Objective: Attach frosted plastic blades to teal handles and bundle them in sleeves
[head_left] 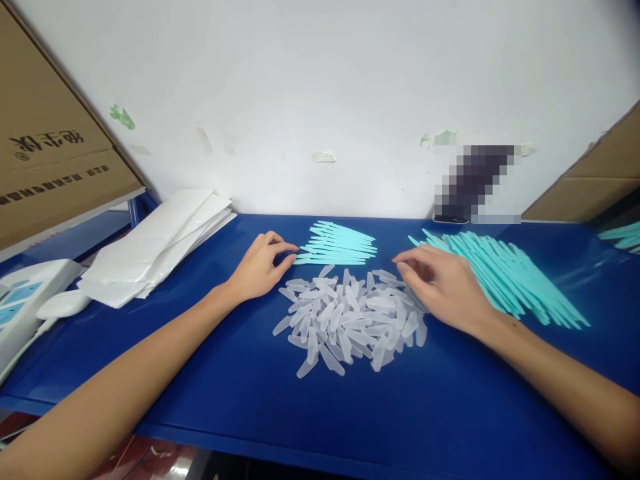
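My left hand (263,267) reaches to the left ends of a row of thin turquoise plastic sticks (343,243). Its thumb and index finger come together at the end of one stick. Over the upper right edge of a heap of small translucent plastic sleeves (350,320) hovers my right hand (443,283). Its thumb and index tips are a little apart, and nothing shows between them; the other fingers curl partly out of sight. Beside it, a larger pile of the same turquoise sticks (515,277) lies slanted on the blue table (240,393).
White flat bags (155,240) are stacked at the left, near a power strip (30,293) with a white plug (63,305). A cardboard box (55,127) stands far left, another box (590,177) right. A blurred dark object (477,180) leans on the wall.
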`<control>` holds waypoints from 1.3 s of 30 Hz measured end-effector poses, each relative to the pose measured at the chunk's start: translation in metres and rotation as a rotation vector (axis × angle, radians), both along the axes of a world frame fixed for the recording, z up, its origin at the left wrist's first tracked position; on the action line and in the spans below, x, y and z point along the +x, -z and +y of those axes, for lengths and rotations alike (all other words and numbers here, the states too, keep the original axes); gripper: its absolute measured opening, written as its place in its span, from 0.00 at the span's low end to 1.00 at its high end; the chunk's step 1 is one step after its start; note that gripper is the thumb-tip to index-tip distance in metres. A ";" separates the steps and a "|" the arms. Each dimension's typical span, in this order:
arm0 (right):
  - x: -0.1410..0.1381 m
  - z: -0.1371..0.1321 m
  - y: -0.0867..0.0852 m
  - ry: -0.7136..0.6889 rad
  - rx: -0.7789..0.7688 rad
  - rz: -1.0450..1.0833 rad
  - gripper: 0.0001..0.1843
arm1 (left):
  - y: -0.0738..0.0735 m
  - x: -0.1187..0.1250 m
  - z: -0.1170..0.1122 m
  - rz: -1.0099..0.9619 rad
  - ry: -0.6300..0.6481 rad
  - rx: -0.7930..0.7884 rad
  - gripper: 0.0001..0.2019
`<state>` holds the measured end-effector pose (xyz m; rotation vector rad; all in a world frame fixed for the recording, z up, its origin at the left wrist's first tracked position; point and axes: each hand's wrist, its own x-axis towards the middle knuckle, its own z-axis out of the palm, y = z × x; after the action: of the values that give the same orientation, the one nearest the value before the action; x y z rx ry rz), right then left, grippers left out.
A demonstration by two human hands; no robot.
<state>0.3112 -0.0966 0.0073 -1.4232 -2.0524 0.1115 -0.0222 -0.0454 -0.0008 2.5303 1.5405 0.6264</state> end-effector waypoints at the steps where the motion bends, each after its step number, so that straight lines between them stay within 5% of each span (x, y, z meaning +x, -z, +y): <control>1: 0.000 0.000 0.000 0.002 -0.009 -0.008 0.12 | 0.001 0.000 0.001 0.015 -0.003 -0.013 0.19; 17: -0.005 0.006 -0.008 0.056 -0.126 -0.044 0.15 | -0.003 0.004 -0.004 -0.087 0.020 0.044 0.14; 21: -0.016 0.025 -0.018 -0.104 -0.216 -0.196 0.16 | -0.007 0.005 -0.011 -0.112 0.201 0.083 0.15; 26: -0.036 0.048 -0.020 -0.196 -0.223 -0.389 0.14 | -0.014 0.012 -0.026 0.107 0.399 -0.041 0.21; 31: -0.047 0.061 -0.019 -0.170 -0.320 -0.429 0.11 | -0.016 0.016 -0.032 0.190 0.412 -0.108 0.23; 39: -0.036 0.073 -0.028 -0.271 -0.455 -0.439 0.10 | -0.024 0.003 -0.020 0.200 0.349 0.024 0.20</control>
<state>0.2748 -0.0237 0.0353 -1.5196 -2.7076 0.4364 -0.0194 -0.0657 0.0234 2.8552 1.0977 0.3565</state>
